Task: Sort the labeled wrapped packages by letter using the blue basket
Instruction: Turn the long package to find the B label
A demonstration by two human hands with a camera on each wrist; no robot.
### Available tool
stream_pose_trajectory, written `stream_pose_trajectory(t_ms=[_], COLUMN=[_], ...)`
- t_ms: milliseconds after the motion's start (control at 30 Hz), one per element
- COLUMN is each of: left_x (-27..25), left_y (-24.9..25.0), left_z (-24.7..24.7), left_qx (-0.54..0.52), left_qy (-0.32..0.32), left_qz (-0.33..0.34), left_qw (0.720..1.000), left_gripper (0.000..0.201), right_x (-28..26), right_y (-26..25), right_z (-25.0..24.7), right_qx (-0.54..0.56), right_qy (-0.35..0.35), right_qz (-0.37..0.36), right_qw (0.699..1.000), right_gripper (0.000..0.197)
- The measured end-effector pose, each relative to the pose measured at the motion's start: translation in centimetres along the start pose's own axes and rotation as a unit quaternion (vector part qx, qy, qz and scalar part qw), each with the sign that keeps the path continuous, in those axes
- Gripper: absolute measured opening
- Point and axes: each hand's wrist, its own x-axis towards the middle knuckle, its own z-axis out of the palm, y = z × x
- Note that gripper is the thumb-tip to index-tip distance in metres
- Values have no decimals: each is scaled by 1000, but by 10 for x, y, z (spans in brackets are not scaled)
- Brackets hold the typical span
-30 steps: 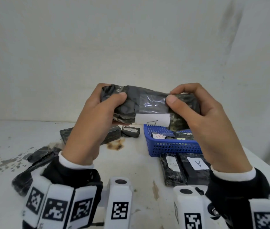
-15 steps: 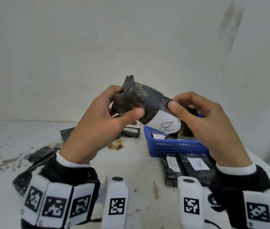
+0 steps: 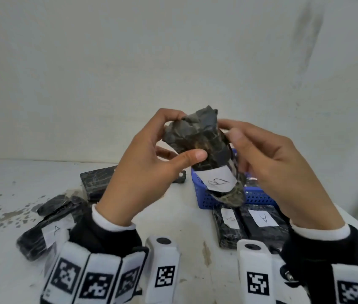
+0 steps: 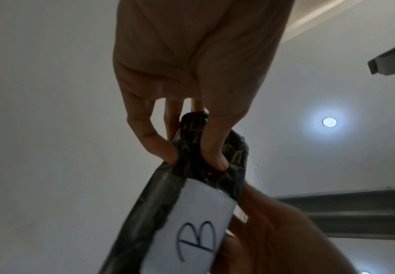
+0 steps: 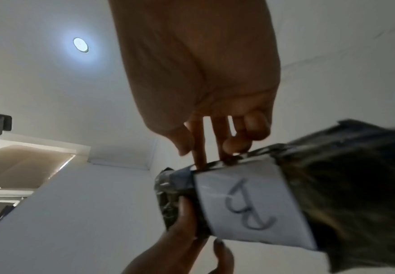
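Black package (image 3: 204, 148) – white label (image 3: 219, 181); blue basket (image 3: 259, 197).

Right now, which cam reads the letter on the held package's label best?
Left wrist: the label fills the lower frame and its B stands nearly upright and sharp. Right wrist shows the same label large, but turned sideways and a bit blurred. Head shows the label small and upside down on the package.

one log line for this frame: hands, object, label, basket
left hand: grips package top | right hand: holds far side | package: held up, tilted | label: B | blue basket: on table behind
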Motion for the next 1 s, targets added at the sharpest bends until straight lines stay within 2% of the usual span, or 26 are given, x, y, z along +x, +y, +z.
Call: stream_pose_trajectory(t_ms=[133,200,300,433,900,933,1000], left_x=[-1,-2,-2,-1,-1,-2,-3], left_y=[0,0,2,2,1,2,5], left_z=[3,3,1,0,-1,-1,-1], left_qx=[-16,-11,-47,-42,-55,-62,-90], left_qy=[-12,-33,-39,-44,1,0,5], left_qz=[-8,-20,-24,-9,25,26,12], left_qw=[1000,999,998,998,998,998,996], left_gripper=[52,50,45,39,19,21,38], right_x=[-1,1,1,-1,-1,-1,-1], right_y=[-5,-4,-2,-4,-4,-3,-3], right_z=[3,4,3,1,5,5,6], right_qx=[28,28,38,22,14,16,22], right_qy=[-31,-29,-27,-50,-33,-28,-16], right_qz=[26,35,34,24,-11,-12,-9], right_qw=[999,999,998,998,999,999,1000], right_gripper=[48,52,48,46,30,29,25])
